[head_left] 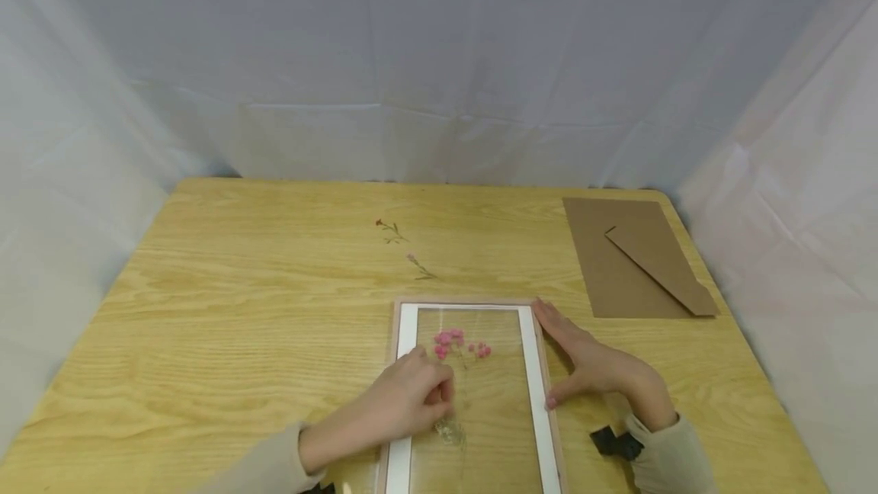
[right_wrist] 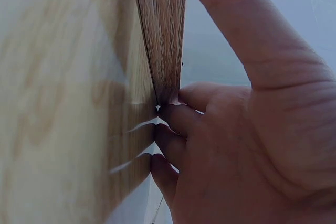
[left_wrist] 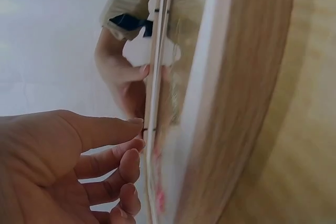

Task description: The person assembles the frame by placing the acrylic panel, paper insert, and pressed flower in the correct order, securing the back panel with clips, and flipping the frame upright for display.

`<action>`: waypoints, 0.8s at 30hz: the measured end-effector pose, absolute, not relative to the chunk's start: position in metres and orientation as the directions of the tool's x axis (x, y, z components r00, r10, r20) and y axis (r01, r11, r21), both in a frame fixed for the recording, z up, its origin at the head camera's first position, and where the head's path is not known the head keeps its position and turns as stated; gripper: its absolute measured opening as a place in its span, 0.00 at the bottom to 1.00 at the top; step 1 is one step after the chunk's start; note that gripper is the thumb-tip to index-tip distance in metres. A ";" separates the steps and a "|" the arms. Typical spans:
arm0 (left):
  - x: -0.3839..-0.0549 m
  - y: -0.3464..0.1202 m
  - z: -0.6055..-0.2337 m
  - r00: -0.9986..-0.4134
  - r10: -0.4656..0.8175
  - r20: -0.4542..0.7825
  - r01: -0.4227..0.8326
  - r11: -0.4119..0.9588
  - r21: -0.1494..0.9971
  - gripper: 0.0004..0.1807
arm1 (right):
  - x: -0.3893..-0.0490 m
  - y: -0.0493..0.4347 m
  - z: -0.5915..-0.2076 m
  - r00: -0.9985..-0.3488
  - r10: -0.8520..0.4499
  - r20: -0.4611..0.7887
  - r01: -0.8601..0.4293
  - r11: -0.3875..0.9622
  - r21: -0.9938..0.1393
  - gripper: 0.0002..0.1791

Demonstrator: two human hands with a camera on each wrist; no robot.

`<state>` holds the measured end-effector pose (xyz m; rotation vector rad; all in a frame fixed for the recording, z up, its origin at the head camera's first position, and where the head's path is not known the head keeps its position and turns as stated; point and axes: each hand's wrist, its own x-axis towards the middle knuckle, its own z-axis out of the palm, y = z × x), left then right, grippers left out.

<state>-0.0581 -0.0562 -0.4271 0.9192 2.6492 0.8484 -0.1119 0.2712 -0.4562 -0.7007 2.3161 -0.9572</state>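
Observation:
A wooden picture frame [head_left: 539,349] with white inner borders and a clear pane lies flat on the table. Pink pressed flowers [head_left: 449,339] sit within its upper part, and a pale, fine-stemmed sprig [head_left: 449,431] shows lower down. My left hand [head_left: 411,395] is over the pane's left side, beside the sprig. The left wrist view shows its fingers loosely bent, with a gap between thumb and index fingertip and no thing visible there. My right hand [head_left: 590,360] rests along the frame's right side, fingers at the top corner, thumb [right_wrist: 247,30] on the edge.
Beyond the frame, a small red flower [head_left: 379,223] and a pale purple flower [head_left: 413,259] lie on the wooden table [head_left: 226,288]. A brown backing board [head_left: 590,258] with a stand flap [head_left: 658,265] lies at the far right. White sheeting [head_left: 439,59] surrounds the table.

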 end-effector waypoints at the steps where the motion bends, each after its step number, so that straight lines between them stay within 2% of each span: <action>1: -0.062 -0.057 -0.425 -0.786 0.618 -0.003 0.500 0.640 0.584 0.09 | -0.112 0.271 -0.456 -0.723 -0.635 -0.273 -0.256 0.613 -0.747 0.76; 9: -0.102 -0.064 -0.400 -0.810 0.575 0.115 0.528 0.631 0.568 0.08 | -0.112 0.270 -0.457 -0.724 -0.638 -0.263 -0.261 0.606 -0.751 0.76; 16: -0.149 -0.075 -0.389 -0.852 0.521 0.050 0.432 0.647 0.628 0.07 | -0.111 0.270 -0.454 -0.722 -0.634 -0.277 -0.242 0.607 -0.757 0.75; 24: -0.197 -0.086 -0.404 -0.919 0.394 -0.007 0.283 0.670 0.687 0.08 | -0.110 0.269 -0.452 -0.723 -0.634 -0.274 -0.240 0.603 -0.761 0.75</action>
